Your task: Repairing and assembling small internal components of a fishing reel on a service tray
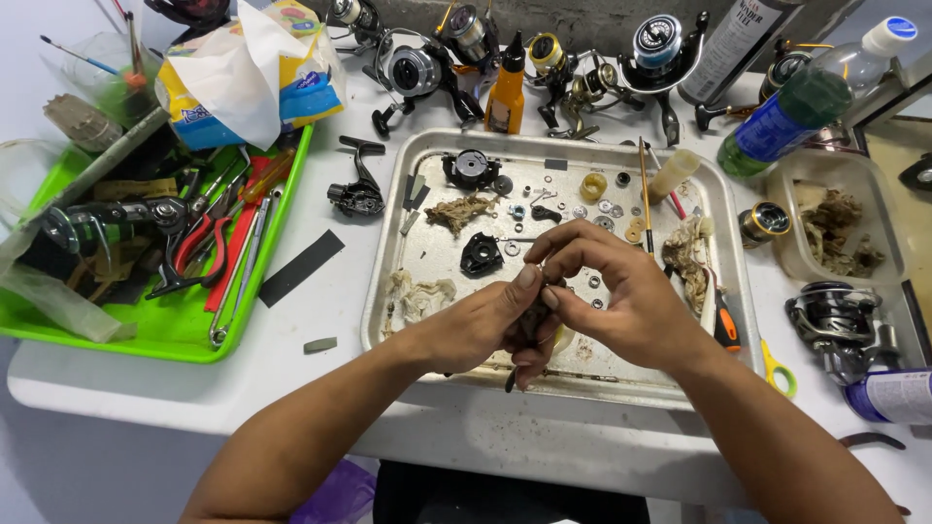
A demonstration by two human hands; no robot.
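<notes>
Dark reel part (532, 315): small, grimy, held above the near edge of the metal tray (723, 209), pinched between both hands. Left hand (481, 325): fingers curled shut around the part from the left, thumb pressed on top. Right hand (621, 291): fingers bent over the part from above, fingertips closed on it, touching the left thumb. Exact shape of the part cannot be told; the hands hide most of it.

Metal tray: holds washers, small rings, black reel pieces (481, 254) and stained rags (424, 294).
Green tray (282, 218), to the left: pliers, red-handled tools.
Back of table: row of fishing reels (416, 70), orange bottle (506, 92), green bottle (791, 112).
Right edge: another reel (833, 320), well apart from the hands.
</notes>
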